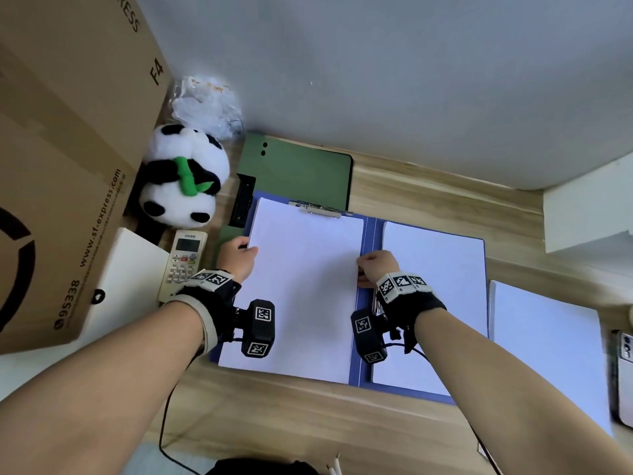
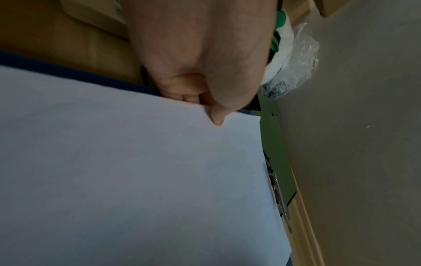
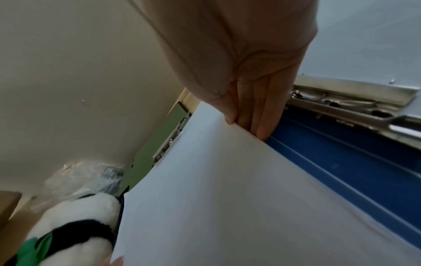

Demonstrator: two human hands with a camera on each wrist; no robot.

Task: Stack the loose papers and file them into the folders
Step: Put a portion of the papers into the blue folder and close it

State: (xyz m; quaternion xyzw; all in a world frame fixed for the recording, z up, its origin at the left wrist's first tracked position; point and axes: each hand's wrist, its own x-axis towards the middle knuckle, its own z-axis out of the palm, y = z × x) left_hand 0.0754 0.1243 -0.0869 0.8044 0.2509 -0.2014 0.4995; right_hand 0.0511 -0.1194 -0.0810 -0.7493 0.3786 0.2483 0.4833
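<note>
An open blue folder lies on the wooden desk. A white paper stack covers its left half, its top edge at the metal clip. My left hand pinches the stack's left edge, thumb on top. My right hand pinches the stack's right edge beside the blue spine. A second white stack lies in the folder's right half. More loose paper rests to the right. A green folder lies behind.
A large cardboard box stands at the left, with a panda plush, a remote control and a crumpled plastic bag beside it. A phone lies at the right edge. The wall runs close behind the folders.
</note>
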